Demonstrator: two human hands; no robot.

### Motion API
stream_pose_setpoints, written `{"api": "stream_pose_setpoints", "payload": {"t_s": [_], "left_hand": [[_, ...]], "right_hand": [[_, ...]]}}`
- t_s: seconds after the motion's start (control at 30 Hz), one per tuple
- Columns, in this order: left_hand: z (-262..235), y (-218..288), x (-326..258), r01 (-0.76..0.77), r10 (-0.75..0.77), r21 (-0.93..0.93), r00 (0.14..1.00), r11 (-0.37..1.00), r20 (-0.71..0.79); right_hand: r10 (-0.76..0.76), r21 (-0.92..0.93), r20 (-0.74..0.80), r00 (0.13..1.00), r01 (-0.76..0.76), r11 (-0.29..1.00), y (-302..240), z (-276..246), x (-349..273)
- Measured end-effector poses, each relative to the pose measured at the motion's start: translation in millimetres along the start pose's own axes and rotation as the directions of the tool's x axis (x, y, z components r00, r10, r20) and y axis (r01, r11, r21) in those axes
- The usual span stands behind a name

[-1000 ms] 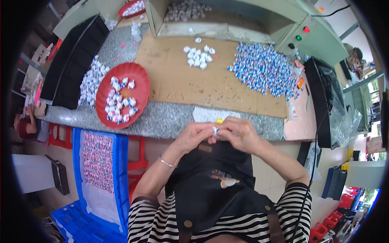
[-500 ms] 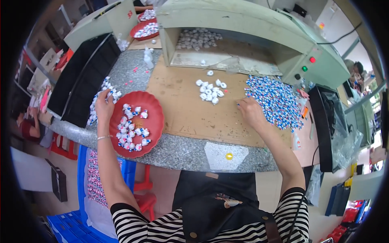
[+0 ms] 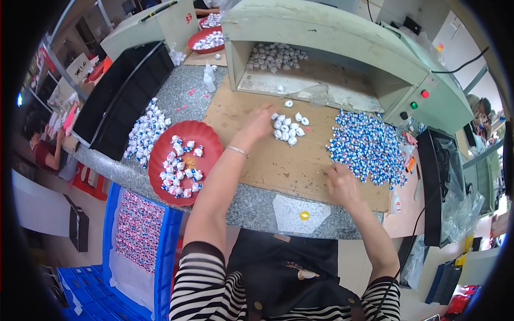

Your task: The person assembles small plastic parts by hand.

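Observation:
My left hand [image 3: 261, 123] reaches over the brown board to the left edge of a small group of round white pieces [image 3: 292, 128]. Its fingertips meet the nearest white piece; blur hides whether they grip it. My right hand [image 3: 342, 185] is closed with its fingers curled together, low over the board. Whatever it pinches is too small to make out. Just beyond it spreads a wide pile of tiny blue, white and pink pieces [image 3: 367, 147]. A red scalloped dish [image 3: 210, 140] left of my left forearm holds white pieces with blue and pink parts attached.
A pale green machine [image 3: 321, 40] with an open chamber stands behind the board [image 3: 257, 168]. More white pieces [image 3: 145, 131] lie beside a black bin [image 3: 115, 101] at left. There are a squeeze bottle [image 3: 209, 80], a white sheet with a yellow ring [image 3: 304, 215] and a blue crate [image 3: 170, 246].
My left hand has moved right, from the white pile beside the dish to the group on the board. My right hand has drawn nearer to me. The whole view has shifted slightly.

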State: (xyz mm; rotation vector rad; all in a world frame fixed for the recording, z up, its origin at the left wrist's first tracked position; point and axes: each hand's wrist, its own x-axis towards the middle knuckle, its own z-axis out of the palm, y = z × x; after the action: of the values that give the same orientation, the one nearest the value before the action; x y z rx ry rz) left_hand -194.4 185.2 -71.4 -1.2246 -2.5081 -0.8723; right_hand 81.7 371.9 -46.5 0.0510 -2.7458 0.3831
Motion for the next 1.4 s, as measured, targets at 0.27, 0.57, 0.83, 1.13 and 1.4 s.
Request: {"api": "stream_pose_setpoints", "payload": {"t_s": [0.27, 0.57, 0.83, 1.13, 1.4], "left_hand": [[-14, 30, -9, 0.425, -0.41, -0.527, 0.899, 0.736, 0.153], [-44, 142, -192, 0.307, -0.204, -0.822, 0.872, -0.479, 0.444], [-49, 162, -227, 0.368, -0.226, -0.785, 0.819, -0.498, 0.527], [-68, 153, -241, 0.432, -0.248, -0.847, 0.824, -0.309, 0.51], [-55, 156, -237, 0.435, -0.285, -0.892, 0.846, -0.122, 0.452]], "right_hand": [[0.139, 0.238, -0.031, 0.99, -0.128, 0.963, 10, -1, -13], [0.089, 0.177, 0.119, 0.989, -0.11, 0.978, 17, -19, -37], [0.007, 0.407, 0.124, 0.992, -0.058, 0.912, -48, -37, -44], [-0.278, 0.174, 0.223, 0.934, 0.243, 0.954, -73, -18, -48], [-0.252, 0.22, 0.176, 0.952, 0.211, 0.952, -76, -22, -49]]}}
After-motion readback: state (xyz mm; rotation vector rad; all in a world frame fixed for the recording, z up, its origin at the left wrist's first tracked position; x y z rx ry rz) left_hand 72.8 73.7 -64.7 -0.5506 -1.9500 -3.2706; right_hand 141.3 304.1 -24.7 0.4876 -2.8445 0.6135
